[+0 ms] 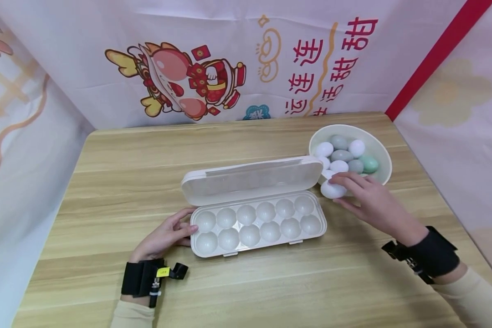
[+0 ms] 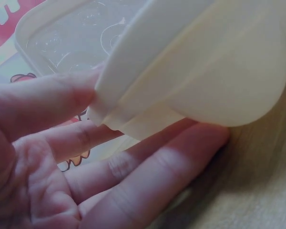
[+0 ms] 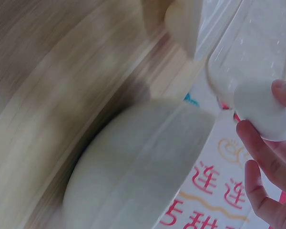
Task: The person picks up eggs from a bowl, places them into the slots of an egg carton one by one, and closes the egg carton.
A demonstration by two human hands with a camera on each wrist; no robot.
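A white egg box (image 1: 259,246) lies on the table with its lid (image 1: 252,182) raised; its rows of round cups hold no eggs. My left hand (image 1: 164,237) grips the box's left end, thumb at the rim and fingers under the side of the tray (image 2: 224,76). Between thumb and fingertips of my right hand (image 1: 375,205) is a white egg (image 1: 332,189), held at the front left of a white bowl (image 1: 383,157). In the right wrist view, this egg (image 3: 262,107) overlaps the lid, with the bowl (image 3: 138,167) beside it.
Inside the bowl sit several more eggs: white (image 1: 356,148), grey (image 1: 342,156) and one green (image 1: 369,164). The bowl stands at the wooden table's (image 1: 119,182) back right, close to the lid's right end. A printed cloth (image 1: 229,27) hangs behind the table.
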